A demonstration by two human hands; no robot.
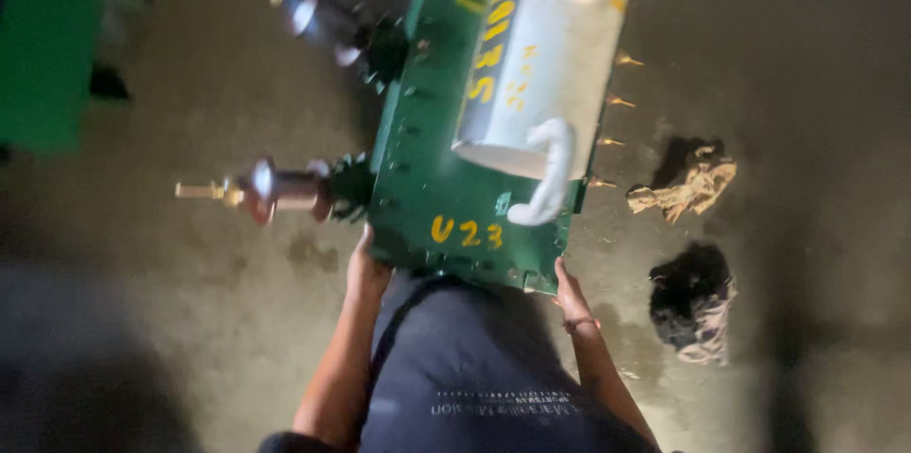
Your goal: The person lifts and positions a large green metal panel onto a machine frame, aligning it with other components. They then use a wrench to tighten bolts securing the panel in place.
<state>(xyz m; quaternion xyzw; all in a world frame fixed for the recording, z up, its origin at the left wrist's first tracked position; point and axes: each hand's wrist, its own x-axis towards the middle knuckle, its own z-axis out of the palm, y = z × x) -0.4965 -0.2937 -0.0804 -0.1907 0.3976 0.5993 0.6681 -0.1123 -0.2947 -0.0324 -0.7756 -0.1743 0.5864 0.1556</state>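
Far left: edge of a green cabinet [47,36], blurred, standing on the concrete floor [190,320]. Next to the right, two brown ribbed bushings with brass-coloured tips: the nearer bushing [270,190] pointing left, level with the lower part of the green housing; the farther bushing [313,12] higher in the picture, also pointing left and blurred. Each joined to the left flank of the green metal housing [427,197] through a dark toothed collar.

Left hand [365,268] pressed to the lower left corner of the housing, fingers curled around the edge and gripping it, fingertips hidden behind the metal. Dark garment of the person directly below, between the two forearms.

Centre: the housing itself, long and narrow, running from the person's chest up toward the top of the picture, tilted slightly right, held off the floor at its near end by both hands. Yellow painted markings on its green face. White panel [550,45] along its right half, with a white curved handle [550,178] at the near end.

Right hand [567,290] clasping the lower right corner of the housing, fingers closed on the rim, a band on the wrist.

Small brass-coloured studs [617,102] sticking out along the right edge. Farther right on the floor, well apart from the housing: a crumpled tan rag [691,189], and nearer the person a dark rag [691,306].
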